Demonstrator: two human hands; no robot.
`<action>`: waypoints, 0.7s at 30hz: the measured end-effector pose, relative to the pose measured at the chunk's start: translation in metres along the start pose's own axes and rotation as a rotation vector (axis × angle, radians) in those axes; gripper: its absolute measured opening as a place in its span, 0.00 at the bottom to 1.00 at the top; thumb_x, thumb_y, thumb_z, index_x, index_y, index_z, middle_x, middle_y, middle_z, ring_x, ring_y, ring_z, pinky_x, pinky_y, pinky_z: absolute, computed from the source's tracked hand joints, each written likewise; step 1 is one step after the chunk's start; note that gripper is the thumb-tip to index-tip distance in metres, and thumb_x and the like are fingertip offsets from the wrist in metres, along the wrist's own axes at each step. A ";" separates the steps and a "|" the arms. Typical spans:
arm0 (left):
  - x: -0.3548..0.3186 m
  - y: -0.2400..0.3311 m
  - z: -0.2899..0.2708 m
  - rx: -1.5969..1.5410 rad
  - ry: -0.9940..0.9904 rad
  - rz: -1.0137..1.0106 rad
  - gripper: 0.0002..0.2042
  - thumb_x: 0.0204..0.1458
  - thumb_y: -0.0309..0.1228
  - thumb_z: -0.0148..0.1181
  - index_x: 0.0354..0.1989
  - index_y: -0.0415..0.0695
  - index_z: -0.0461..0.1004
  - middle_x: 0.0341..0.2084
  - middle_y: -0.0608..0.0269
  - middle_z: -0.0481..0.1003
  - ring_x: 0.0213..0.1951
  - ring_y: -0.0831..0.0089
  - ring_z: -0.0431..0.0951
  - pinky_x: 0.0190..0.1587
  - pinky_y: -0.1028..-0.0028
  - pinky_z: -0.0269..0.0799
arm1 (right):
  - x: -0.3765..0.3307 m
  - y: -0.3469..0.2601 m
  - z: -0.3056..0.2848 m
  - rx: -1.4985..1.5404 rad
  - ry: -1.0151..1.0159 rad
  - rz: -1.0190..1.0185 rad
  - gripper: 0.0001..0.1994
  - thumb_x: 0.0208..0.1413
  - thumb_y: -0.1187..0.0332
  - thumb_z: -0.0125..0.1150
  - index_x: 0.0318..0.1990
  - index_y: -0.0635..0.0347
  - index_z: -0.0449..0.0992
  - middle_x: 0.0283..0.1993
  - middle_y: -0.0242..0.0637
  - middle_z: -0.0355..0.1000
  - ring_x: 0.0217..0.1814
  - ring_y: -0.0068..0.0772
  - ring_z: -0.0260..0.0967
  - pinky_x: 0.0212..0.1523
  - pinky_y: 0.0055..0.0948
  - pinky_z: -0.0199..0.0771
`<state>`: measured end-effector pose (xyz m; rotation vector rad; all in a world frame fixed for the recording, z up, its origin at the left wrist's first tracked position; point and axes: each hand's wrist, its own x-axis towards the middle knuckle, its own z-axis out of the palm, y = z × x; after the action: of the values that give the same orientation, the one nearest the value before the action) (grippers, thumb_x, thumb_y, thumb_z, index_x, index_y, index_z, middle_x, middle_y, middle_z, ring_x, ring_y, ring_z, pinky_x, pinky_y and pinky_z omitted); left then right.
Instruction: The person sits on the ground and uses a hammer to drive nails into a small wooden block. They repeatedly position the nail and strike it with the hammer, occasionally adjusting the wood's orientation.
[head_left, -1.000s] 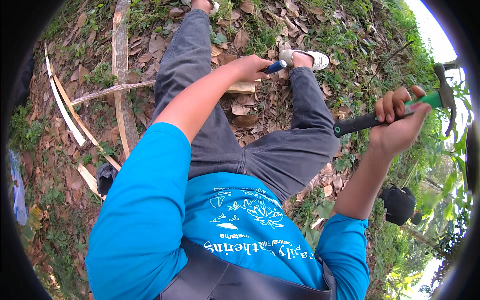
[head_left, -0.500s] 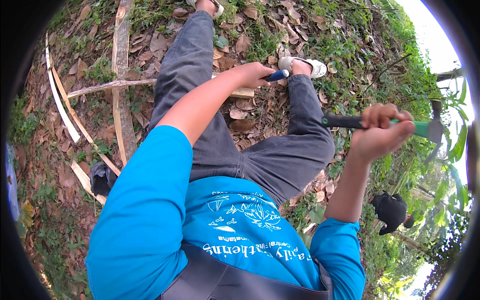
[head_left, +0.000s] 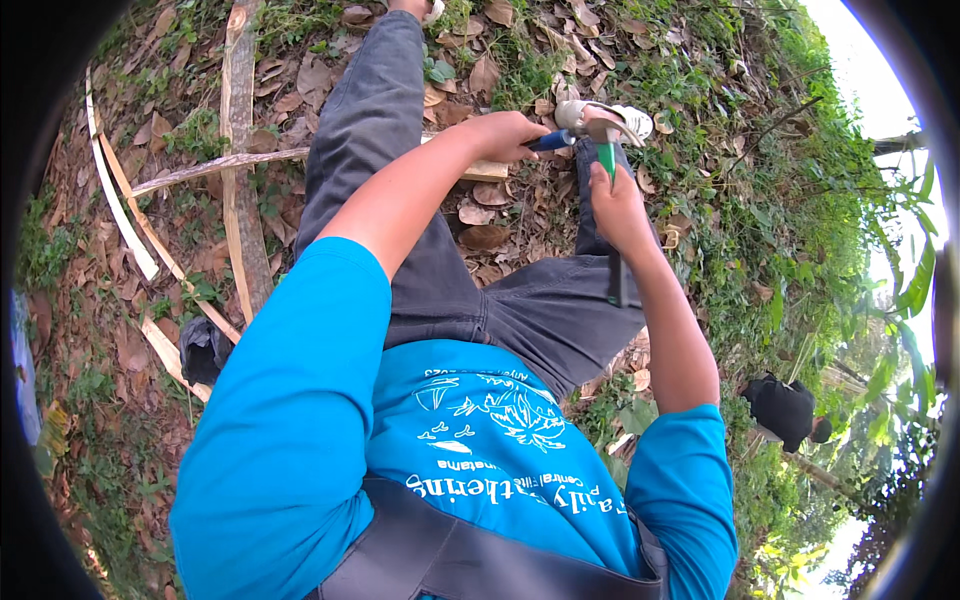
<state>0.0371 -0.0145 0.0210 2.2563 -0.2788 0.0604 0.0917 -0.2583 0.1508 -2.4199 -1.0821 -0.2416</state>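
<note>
Left hand (head_left: pixel 505 135) clamped on a blue-handled chisel (head_left: pixel 552 141), tip steadied on the plank (head_left: pixel 487 171) across the ground, while right hand (head_left: pixel 615 205), fingers wrapped round the green hammer (head_left: pixel 606 135), has its head at the chisel's butt to drive it.

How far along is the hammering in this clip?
Done: split wooden strips and a pole lie on the leafy ground. In hand: the left hand steadies a blue-handled tool against a piece of wood, and the right hand has the hammer down at the tool's end. Left: the piece looks unsplit from here, though the hands hide most of it, so how far it is cannot be told.
</note>
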 end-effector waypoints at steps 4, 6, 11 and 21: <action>-0.018 -0.021 0.017 0.007 0.084 -0.071 0.18 0.55 0.34 0.67 0.55 0.50 0.74 0.31 0.51 0.81 0.37 0.51 0.82 0.40 0.56 0.74 | 0.037 -0.053 -0.067 0.775 -0.116 0.477 0.18 0.74 0.53 0.46 0.34 0.56 0.64 0.21 0.26 0.59 0.17 0.18 0.55 0.18 0.25 0.56; -0.015 -0.026 0.005 -0.010 0.085 -0.054 0.18 0.56 0.35 0.67 0.55 0.50 0.74 0.31 0.52 0.81 0.36 0.51 0.82 0.40 0.56 0.74 | 0.051 -0.097 -0.113 0.944 0.194 0.230 0.17 0.74 0.51 0.44 0.35 0.51 0.62 0.19 0.23 0.54 0.15 0.14 0.49 0.13 0.19 0.49; -0.005 0.008 -0.007 -0.067 -0.018 -0.179 0.20 0.54 0.35 0.68 0.56 0.56 0.74 0.38 0.51 0.81 0.42 0.50 0.81 0.46 0.56 0.74 | 0.013 -0.059 -0.061 0.919 0.200 0.033 0.17 0.74 0.52 0.46 0.36 0.55 0.66 0.21 0.26 0.58 0.20 0.18 0.54 0.21 0.22 0.56; -0.006 -0.013 0.003 -0.038 0.056 -0.063 0.15 0.56 0.33 0.66 0.50 0.47 0.74 0.30 0.51 0.80 0.34 0.49 0.81 0.38 0.54 0.72 | 0.025 -0.054 -0.079 0.812 0.342 0.170 0.19 0.73 0.50 0.47 0.32 0.53 0.65 0.20 0.25 0.59 0.16 0.16 0.54 0.16 0.19 0.54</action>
<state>0.0342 -0.0078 0.0085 2.2202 -0.1780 0.0846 0.0706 -0.2496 0.2474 -1.6476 -0.6370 -0.1165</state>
